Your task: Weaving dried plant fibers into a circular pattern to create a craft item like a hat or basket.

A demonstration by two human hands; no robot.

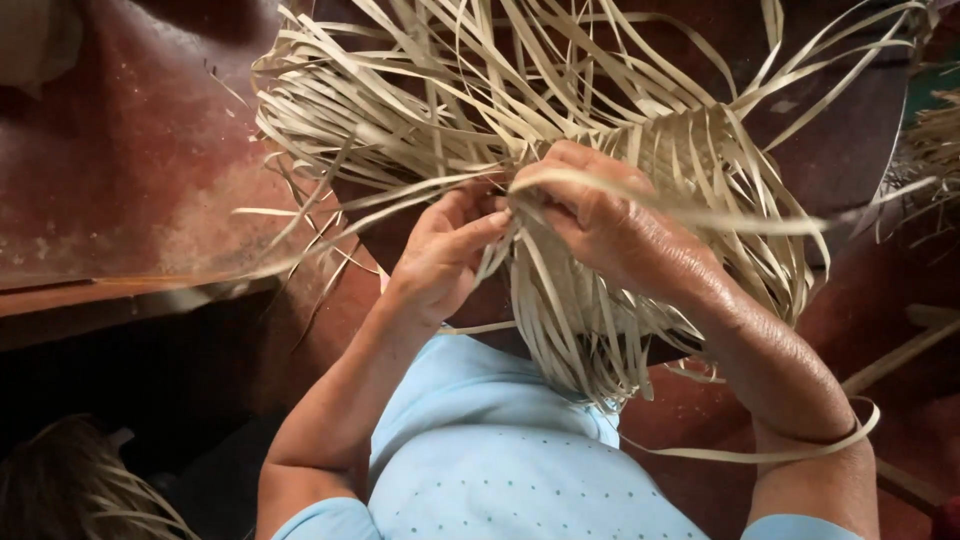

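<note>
While the reddish floor [130,170] is lying bare at nine o'clock, the left hand [445,255] is pinching a few pale straw strips [480,120] between thumb and fingertips, fingers drawn narrow. At its three o'clock, touching it, the right hand [600,215] is closing over the woven part of the bundle [700,160], gripping the strands where they cross. Loose ends are fanning out toward twelve and hanging down toward six, over the light blue garment [480,450]. Judging by this, a plaiting step is in hand; the next crossing is calling for one strip to be singled out and kept taut.
</note>
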